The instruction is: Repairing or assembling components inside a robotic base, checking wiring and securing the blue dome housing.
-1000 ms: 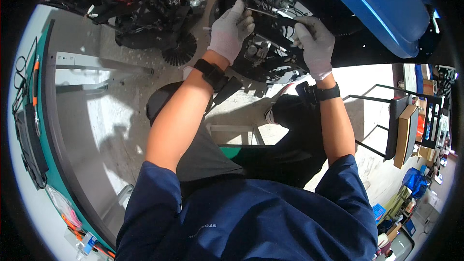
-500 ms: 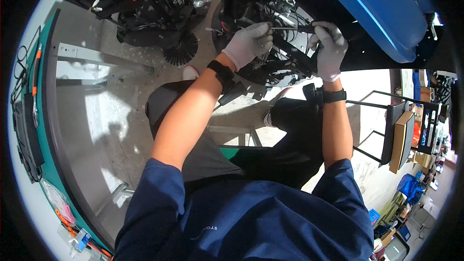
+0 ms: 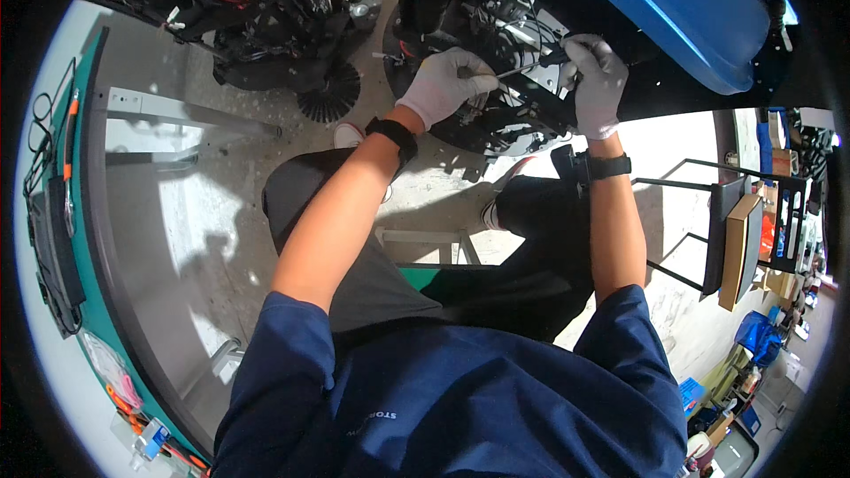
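Note:
A screwdriver with a thin metal shaft and a dark handle spans the gap between my two gloved hands. My left hand pinches the shaft's end between thumb and fingers; whether a small screw is there too I cannot make out. Curled round the dark handle at the other end is my right hand. Both hands hover over the open underside of a black machine full of cables and brackets. Its large blue cover rises at the upper right.
Another black assembly with exposed wires and a round brush stands at the upper left. A green-topped workbench with tools runs down the left. To the right are a black-framed chair and cluttered shelves.
My left hand has shifted slightly left and down, with its end of the screwdriver dipping lower. The screwdriver now slants upward toward my right hand, which moved a little left.

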Action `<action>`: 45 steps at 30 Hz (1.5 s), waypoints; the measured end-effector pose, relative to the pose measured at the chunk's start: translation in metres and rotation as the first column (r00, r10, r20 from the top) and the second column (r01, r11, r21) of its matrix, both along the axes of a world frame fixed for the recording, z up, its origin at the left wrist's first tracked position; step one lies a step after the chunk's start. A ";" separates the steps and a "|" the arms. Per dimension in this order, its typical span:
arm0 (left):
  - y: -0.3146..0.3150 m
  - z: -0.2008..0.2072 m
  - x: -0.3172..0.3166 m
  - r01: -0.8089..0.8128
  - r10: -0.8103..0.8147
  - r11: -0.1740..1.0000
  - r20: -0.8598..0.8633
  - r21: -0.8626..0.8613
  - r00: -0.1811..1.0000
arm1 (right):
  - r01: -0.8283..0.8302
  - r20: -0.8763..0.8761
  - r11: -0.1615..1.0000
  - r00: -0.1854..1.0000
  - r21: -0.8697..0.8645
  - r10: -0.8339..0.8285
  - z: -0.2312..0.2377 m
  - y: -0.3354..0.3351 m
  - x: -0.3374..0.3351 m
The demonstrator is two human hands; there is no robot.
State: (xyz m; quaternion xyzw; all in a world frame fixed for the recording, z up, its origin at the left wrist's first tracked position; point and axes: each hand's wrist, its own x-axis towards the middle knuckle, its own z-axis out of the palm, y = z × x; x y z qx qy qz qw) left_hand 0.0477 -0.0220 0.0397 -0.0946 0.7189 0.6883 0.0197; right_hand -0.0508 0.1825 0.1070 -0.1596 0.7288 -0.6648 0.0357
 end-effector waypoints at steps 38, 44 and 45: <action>-0.003 -0.220 -0.046 -0.159 0.197 0.973 0.238 -0.170 0.951 | 0.036 -0.252 0.824 0.959 0.565 0.131 -0.033 -0.025 -0.002; -0.016 -0.240 -0.050 -0.197 0.211 0.977 0.229 -0.084 0.950 | 0.046 -0.282 0.853 0.952 0.521 0.121 -0.031 -0.029 0.000; -0.002 -0.226 -0.053 -0.162 0.189 0.978 0.246 -0.128 0.951 | 0.063 -0.281 0.834 0.953 0.548 0.113 -0.036 -0.015 -0.006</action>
